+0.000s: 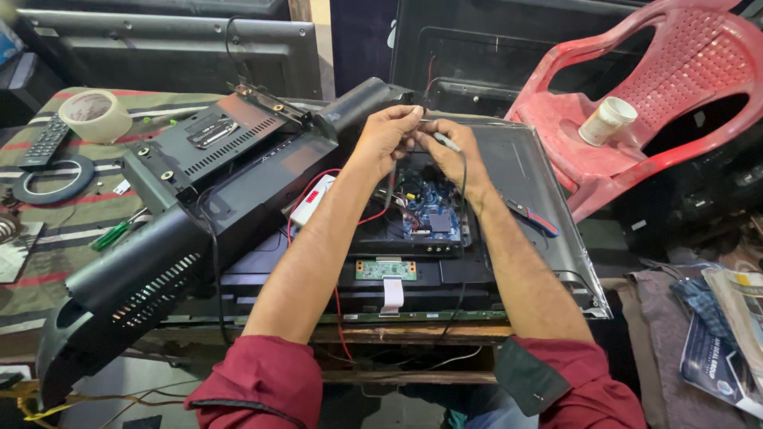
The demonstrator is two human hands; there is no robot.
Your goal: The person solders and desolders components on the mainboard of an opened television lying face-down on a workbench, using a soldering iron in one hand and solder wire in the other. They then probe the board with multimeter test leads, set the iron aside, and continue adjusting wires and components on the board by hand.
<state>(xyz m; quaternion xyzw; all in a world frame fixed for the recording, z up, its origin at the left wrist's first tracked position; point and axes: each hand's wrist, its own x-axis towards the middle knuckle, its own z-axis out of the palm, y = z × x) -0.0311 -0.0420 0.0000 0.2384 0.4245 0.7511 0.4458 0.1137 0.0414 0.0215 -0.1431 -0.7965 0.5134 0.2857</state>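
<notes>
Both hands pinched shut over the far edge of the opened flat panel: left hand [387, 131] on a black cable [459, 238], right hand [450, 151] on what looks like its plug [446, 142]; a tug could drag it across the blue circuit board [425, 213].

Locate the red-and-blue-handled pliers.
The red-and-blue-handled pliers lie on the opened television's grey back panel, just right of the right forearm, near the red plastic chair.
</notes>
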